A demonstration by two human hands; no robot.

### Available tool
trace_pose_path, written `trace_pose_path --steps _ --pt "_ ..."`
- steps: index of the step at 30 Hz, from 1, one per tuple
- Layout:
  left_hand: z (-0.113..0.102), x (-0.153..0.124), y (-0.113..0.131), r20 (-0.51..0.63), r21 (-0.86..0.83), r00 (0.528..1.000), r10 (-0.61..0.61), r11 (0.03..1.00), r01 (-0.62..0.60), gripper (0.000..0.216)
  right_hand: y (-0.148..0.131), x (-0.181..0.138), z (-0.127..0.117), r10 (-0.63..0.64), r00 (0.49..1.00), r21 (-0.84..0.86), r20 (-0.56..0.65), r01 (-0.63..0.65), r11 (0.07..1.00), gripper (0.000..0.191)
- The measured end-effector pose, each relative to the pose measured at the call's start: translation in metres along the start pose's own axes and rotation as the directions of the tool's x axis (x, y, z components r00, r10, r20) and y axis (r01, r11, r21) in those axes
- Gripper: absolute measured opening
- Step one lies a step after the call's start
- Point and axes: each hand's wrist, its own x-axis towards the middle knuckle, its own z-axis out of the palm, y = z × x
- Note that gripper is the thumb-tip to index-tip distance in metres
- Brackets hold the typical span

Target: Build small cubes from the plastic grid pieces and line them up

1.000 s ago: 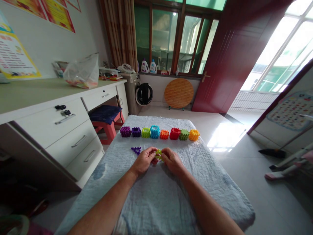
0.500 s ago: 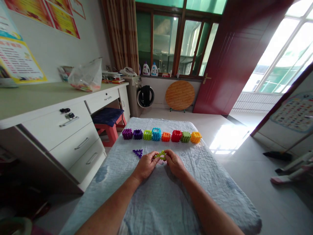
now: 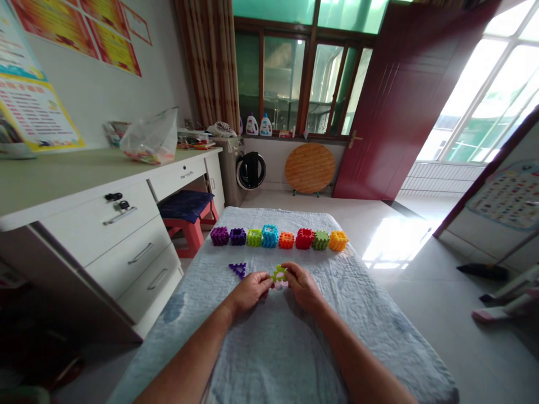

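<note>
Here, at the left, a purple triangle [image 3: 238, 269] is lying on the cloth-covered tabletop [image 3: 273, 348]. Just beside it the left hand [image 3: 248, 292] is pinching the left edge of a green piece [image 3: 279, 274], small, lime-coloured, toothed and open in the middle. The piece is hovering just above the cloth, in front of the row of cubes [image 3: 278, 238], its long axis running left to right. The right hand [image 3: 302, 286] is pinching its right edge. Compared with half a second ago, it is showing more of its open face.
</note>
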Motion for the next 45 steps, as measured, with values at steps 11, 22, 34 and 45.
trace_pose_path --steps 11,22,34,45 --pt "-0.01 0.002 0.002 -0.182 -0.286 0.964 -0.193 0.949 0.136 0.037 -0.002 0.003 -0.007 0.047 0.996 0.051 -0.079 -0.043 0.998 0.032" --pt "-0.053 0.046 0.018 -0.567 -0.512 0.762 -0.314 0.859 -0.027 0.022 0.001 0.0 -0.01 0.034 0.994 -0.033 -0.103 -0.037 0.999 0.029" --pt "-0.04 0.095 0.02 -0.614 -0.545 0.647 -0.453 0.836 0.067 0.021 -0.002 -0.002 -0.013 0.054 0.997 -0.06 -0.052 -0.057 0.997 0.031" --pt "-0.041 0.104 0.024 -0.498 -0.596 0.658 -0.565 0.774 0.215 0.035 -0.004 -0.002 -0.013 0.057 0.998 -0.063 -0.038 -0.06 0.996 0.031"
